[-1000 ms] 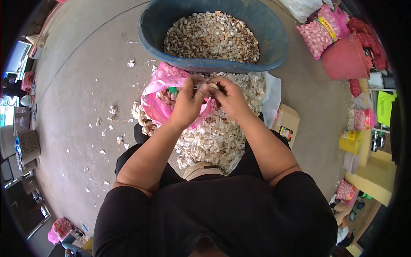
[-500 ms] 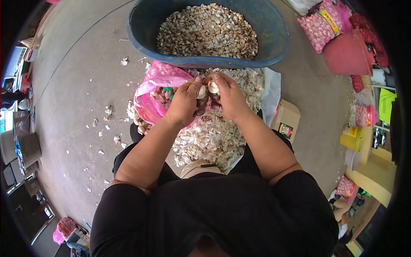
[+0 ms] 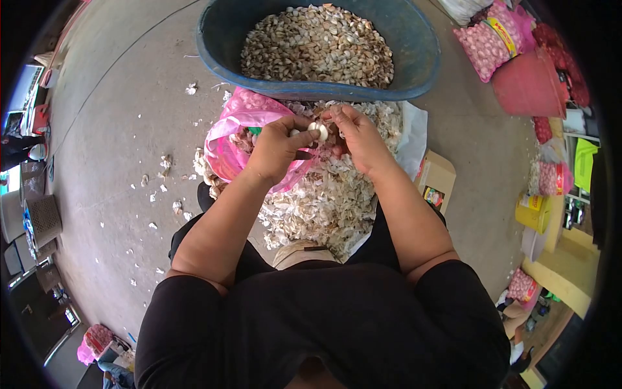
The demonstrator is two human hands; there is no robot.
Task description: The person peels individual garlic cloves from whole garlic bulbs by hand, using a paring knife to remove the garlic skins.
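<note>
White garlic cloves [image 3: 319, 131] are pinched between the thumb and fingers of my left hand [image 3: 280, 144]. My right hand [image 3: 360, 137] is closed just to the right of them, thumb against fingers; what it grips is too small to make out. Under both hands lies a heap of papery garlic skins [image 3: 311, 214] between my legs. Beside my left hand a pink mesh bag [image 3: 220, 146] gapes, with garlic bulbs inside. Beyond my hands stands a blue tub [image 3: 414, 65] with many loose garlic cloves [image 3: 317, 48] in it.
A cardboard box [image 3: 437, 172] and a white sheet [image 3: 413, 133] lie to the right of the heap. Farther right are a filled garlic bag [image 3: 486, 45], a red tub [image 3: 528, 84] and a yellow bucket [image 3: 533, 214]. Skin scraps [image 3: 166, 162] dot the floor at left.
My hands have moved slightly apart. The garlic, split between both hands before, now shows as white cloves at my left fingertips. The right fingers have shifted up and right.
</note>
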